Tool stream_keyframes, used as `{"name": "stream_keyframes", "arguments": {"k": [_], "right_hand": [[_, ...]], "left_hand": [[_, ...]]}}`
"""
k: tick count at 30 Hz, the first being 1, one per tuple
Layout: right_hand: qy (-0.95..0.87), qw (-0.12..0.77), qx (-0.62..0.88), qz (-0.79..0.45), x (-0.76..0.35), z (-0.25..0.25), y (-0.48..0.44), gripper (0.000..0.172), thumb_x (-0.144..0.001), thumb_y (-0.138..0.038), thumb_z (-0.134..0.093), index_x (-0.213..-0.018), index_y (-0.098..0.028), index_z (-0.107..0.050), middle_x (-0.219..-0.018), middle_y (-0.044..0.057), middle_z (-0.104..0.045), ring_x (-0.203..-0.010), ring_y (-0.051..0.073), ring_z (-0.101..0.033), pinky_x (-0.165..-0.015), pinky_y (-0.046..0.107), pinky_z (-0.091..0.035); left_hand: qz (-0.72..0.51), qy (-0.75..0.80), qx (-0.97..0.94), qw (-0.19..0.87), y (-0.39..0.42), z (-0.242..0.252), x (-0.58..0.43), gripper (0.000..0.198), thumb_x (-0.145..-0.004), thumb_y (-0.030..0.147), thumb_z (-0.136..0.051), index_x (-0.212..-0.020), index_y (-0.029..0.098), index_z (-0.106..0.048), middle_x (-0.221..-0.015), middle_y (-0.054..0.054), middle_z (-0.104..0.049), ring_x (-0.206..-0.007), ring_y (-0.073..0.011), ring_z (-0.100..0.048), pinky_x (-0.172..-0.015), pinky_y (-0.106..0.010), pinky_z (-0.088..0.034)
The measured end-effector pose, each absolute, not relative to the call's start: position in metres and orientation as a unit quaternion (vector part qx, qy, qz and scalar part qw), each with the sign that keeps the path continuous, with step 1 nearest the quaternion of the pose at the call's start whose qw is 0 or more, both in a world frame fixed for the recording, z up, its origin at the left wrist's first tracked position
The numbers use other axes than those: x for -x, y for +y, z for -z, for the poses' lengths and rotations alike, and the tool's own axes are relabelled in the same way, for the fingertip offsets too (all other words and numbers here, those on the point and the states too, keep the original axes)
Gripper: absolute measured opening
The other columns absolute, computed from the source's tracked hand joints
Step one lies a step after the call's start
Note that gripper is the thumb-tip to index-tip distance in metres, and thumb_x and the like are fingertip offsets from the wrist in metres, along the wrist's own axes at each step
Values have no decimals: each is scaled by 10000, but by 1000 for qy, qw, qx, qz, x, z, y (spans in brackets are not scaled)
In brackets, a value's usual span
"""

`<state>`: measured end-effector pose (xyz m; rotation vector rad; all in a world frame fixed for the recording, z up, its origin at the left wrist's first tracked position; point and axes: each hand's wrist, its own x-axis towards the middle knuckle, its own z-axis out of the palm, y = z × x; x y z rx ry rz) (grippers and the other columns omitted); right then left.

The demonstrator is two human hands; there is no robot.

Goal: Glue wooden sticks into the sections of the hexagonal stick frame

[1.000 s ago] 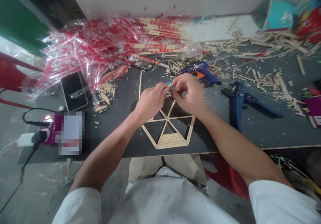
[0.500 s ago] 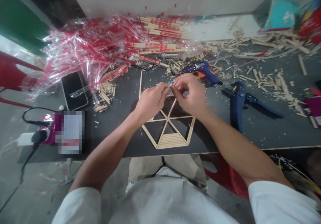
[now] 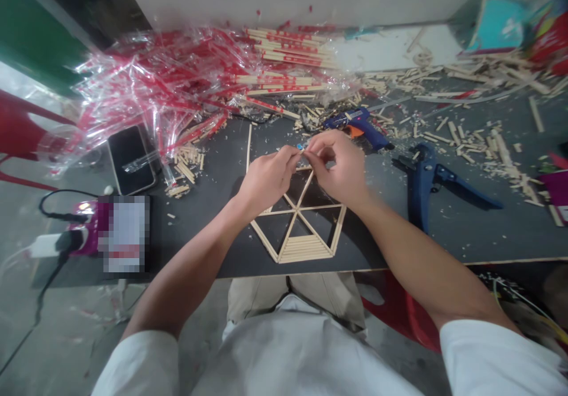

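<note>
Head view | my left hand (image 3: 266, 178) and right hand (image 3: 341, 170): each grip pinching one piece (image 3: 301, 149) | above hexagon (image 3: 306, 248) | best held steady, fingertips close.

A pale tan wooden-stick hexagon frame (image 3: 302, 230), one wedge striped with close-laid sticks, sits on the dark grey tabletop (image 3: 213, 206) among a blue glue gun with orange trigger (image 3: 359, 125), a navy plier-shaped cutter (image 3: 423, 177), a glossy black phone (image 3: 131, 159), red-printed clear plastic wrappers (image 3: 155, 88) and a tiny light-blue piece (image 3: 300, 146).

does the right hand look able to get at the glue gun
Probably yes: the glue gun lies just beyond the right hand, nothing between them, though it is pinching a small piece.
</note>
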<state>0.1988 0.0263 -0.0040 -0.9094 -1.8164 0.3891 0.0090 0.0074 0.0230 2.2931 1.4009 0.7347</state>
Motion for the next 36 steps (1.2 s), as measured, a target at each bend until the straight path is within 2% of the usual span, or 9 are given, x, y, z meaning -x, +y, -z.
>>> {"name": "stream_keyframes", "arguments": {"k": [5,12,20,22,25,28,32,34,36], "right_hand": [[-742,517,393,-168,-199,5,26,189,-1026,-444,-615,-1001,-272,-541,-949,20,-715,-648,139,-648,-559,310,-516],[-724,502,424,-211,-196,-5,20,281,-1024,-546,-573,-1008,-279,-488,-947,58,-694,-797,200,-705,-555,320,-557],[-726,501,413,-229,-196,-4,21,230,-1023,-508,-557,-1013,-295,-472,-960,48,-665,-799,189,-659,-583,327,-576],[-727,500,414,-223,-196,-2,21,222,-1023,-499,-554,-1017,-292,-472,-970,48,-663,-770,184,-651,-556,317,-549],[-737,480,430,-205,-196,2,22,221,-1015,-494,-559,-1016,-284,-491,-962,42,-654,-624,153,-597,-515,322,-501],[-742,459,464,-152,-200,0,26,186,-1013,-455,-550,-997,-273,-514,-926,36,-636,-583,148,-572,-594,362,-535],[-709,413,571,-32,-222,-7,41,111,-997,-348,-526,-1030,-243,-544,-1042,112,-638,-837,238,-657,-855,462,-581],[-687,356,633,18,-237,-6,50,193,-952,-342,-585,-1082,-200,-567,-1178,192,-622,-1098,336,-639,-975,536,-544],[-652,282,703,30,-250,-1,59,361,-932,-382,-642,-1197,-146,-572,-1295,255,-585,-1263,422,-566,-1055,614,-479]], "left_hand": [[-270,486,-812,176,8,-21,-9,272,-1087,277,-411,-1127,172,-659,-844,-45,-785,-738,-162,-747,-693,-265,-502],[-271,485,-810,189,5,-22,-11,280,-1088,281,-400,-1147,172,-651,-873,-43,-805,-737,-165,-769,-671,-259,-514],[-290,484,-803,193,4,-20,-12,253,-1082,287,-434,-1117,178,-660,-860,-47,-805,-720,-162,-772,-656,-256,-507],[-295,484,-799,199,4,-21,-12,252,-1083,287,-441,-1111,176,-665,-846,-37,-805,-720,-156,-769,-659,-249,-500],[-304,484,-793,212,5,-23,-12,246,-1086,282,-453,-1122,178,-673,-837,-19,-804,-721,-144,-759,-680,-239,-494],[-322,474,-788,224,7,-24,-10,240,-1076,250,-462,-1117,179,-687,-847,-16,-801,-711,-128,-736,-689,-230,-491],[-368,451,-776,241,15,-25,-4,276,-1058,208,-441,-1062,162,-713,-847,-37,-776,-748,-128,-706,-702,-231,-484],[-379,448,-770,251,19,-26,0,297,-1065,241,-439,-1027,157,-722,-781,-30,-731,-663,-118,-638,-655,-238,-452],[-382,449,-763,265,21,-27,2,347,-1085,328,-438,-1005,162,-733,-691,-6,-655,-554,-106,-515,-581,-251,-388]]}}
